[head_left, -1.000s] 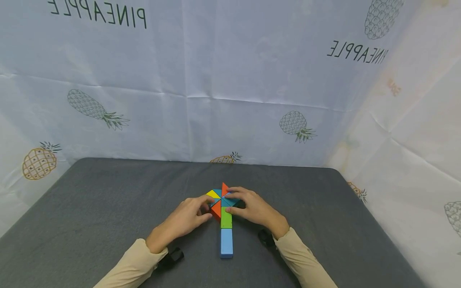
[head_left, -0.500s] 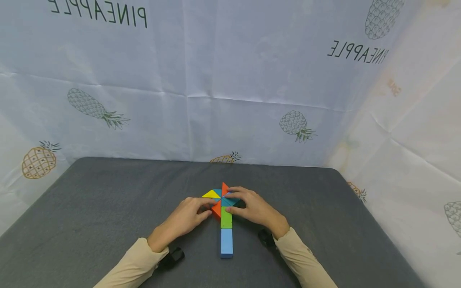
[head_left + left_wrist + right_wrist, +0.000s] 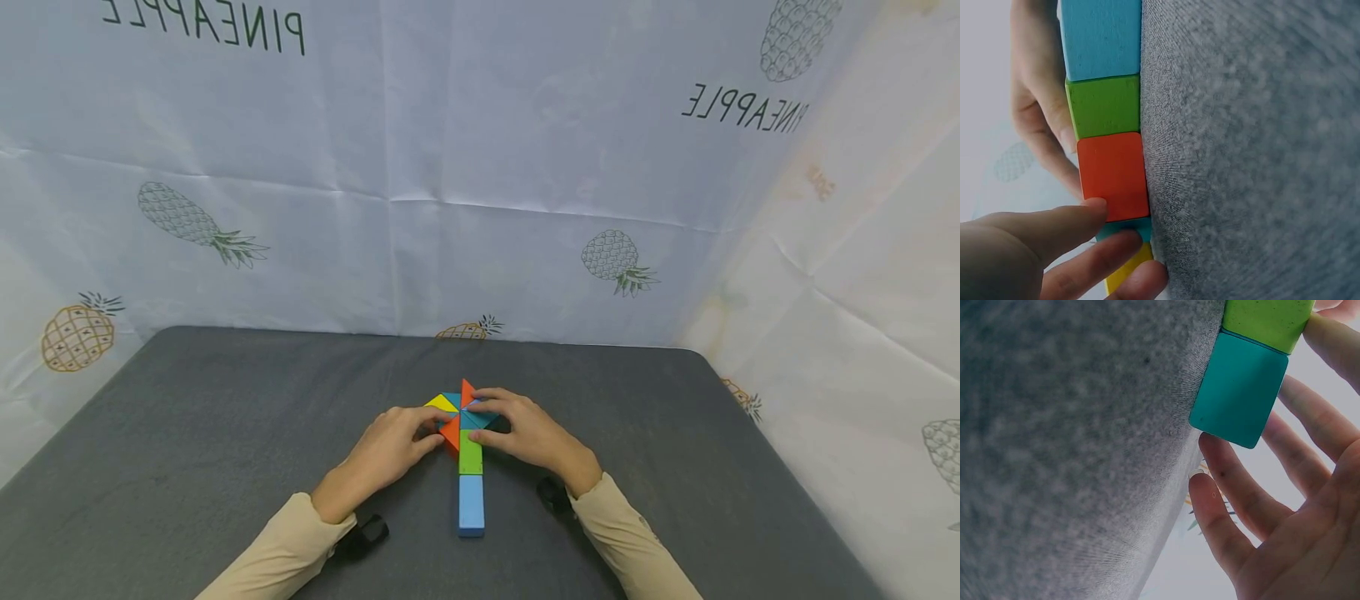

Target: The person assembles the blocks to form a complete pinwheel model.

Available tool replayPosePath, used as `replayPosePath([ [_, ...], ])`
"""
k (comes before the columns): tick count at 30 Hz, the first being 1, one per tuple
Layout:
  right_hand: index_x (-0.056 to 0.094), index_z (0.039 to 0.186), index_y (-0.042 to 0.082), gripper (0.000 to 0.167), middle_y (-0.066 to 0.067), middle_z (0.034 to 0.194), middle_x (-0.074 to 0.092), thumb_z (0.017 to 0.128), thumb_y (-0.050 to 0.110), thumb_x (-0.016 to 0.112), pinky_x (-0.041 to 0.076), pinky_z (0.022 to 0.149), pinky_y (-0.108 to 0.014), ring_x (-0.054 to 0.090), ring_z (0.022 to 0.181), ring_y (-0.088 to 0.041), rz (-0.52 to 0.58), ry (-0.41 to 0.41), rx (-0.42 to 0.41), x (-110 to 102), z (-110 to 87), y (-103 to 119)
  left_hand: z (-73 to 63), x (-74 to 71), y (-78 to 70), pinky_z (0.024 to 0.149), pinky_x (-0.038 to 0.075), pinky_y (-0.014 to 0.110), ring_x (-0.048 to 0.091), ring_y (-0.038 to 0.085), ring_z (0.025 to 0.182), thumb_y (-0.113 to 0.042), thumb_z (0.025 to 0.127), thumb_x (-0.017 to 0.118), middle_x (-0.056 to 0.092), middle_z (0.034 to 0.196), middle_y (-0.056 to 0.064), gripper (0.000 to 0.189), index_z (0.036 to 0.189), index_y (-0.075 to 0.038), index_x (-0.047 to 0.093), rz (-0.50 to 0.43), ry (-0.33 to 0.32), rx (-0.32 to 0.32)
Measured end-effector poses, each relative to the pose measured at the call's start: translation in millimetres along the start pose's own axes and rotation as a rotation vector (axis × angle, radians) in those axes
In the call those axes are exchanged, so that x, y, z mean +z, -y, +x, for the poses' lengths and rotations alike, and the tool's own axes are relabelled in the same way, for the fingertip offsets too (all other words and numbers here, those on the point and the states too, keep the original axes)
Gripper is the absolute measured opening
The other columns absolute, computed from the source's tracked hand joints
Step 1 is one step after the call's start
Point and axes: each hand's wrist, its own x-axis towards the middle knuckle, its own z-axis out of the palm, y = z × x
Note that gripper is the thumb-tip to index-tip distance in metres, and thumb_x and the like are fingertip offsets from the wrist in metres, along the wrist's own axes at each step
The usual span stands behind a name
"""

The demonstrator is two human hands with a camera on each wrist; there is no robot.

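Painted triangular blocks form a pinwheel shape, with a green block and a light blue block in a line below it. My left hand is at the pinwheel's left side. Its thumb touches an orange-red block; other fingers lie against a teal block and a yellow block. On the right side, my right hand rests its thumb on the green block, fingers reaching over the blue-toned pieces. Its lower fingers spread beside a teal block. Another orange triangle points away at the back.
A dark grey cloth-covered table lies beneath everything. Behind it hangs a pale curtain printed with pineapples. Black wrist straps are on both wrists.
The yellow block slid outward to the left, then back slightly toward the centre. My left hand shifted a little to the right with its thumb nearer the orange-red block. The right hand stayed still.
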Motion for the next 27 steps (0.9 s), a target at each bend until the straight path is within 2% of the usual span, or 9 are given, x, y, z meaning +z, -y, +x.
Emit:
replayPosePath([
  [14, 0.063, 0.135, 0.016, 0.047, -0.008, 0.150, 0.049, 0.095, 0.041, 0.065, 0.042, 0.109, -0.053, 0.047, 0.139, -0.032, -0.015, -0.003, -0.004, 1.7, 0.4, -1.7, 0.6, -2.8, 3.1, 0.065, 0.051, 0.023, 0.066, 0.009, 0.075, -0.010, 0.088, 0.073, 0.076, 0.097, 0.002, 0.029, 0.117, -0.014, 0.073, -0.030, 0.025, -0.009],
  [21, 0.062, 0.136, 0.017, 0.048, -0.007, 0.150, 0.049, 0.095, 0.042, 0.064, 0.043, 0.109, -0.052, 0.047, 0.138, -0.031, -0.032, -0.013, -0.016, 3.1, 0.6, -2.2, -0.3, -3.1, 3.3, 0.069, 0.054, 0.028, 0.067, 0.009, 0.080, -0.011, 0.089, 0.073, 0.076, 0.100, 0.001, 0.028, 0.116, -0.015, 0.073, -0.021, 0.027, -0.032],
  [27, 0.062, 0.136, 0.018, 0.050, -0.005, 0.149, 0.050, 0.095, 0.046, 0.063, 0.042, 0.109, -0.054, 0.047, 0.137, -0.031, -0.049, -0.035, 0.000, 3.6, 1.7, -3.7, -1.3, -8.7, 3.5, 0.060, 0.047, 0.022, 0.056, 0.004, 0.069, -0.013, 0.091, 0.072, 0.074, 0.099, 0.000, 0.026, 0.116, -0.012, 0.072, -0.040, 0.006, -0.056],
])
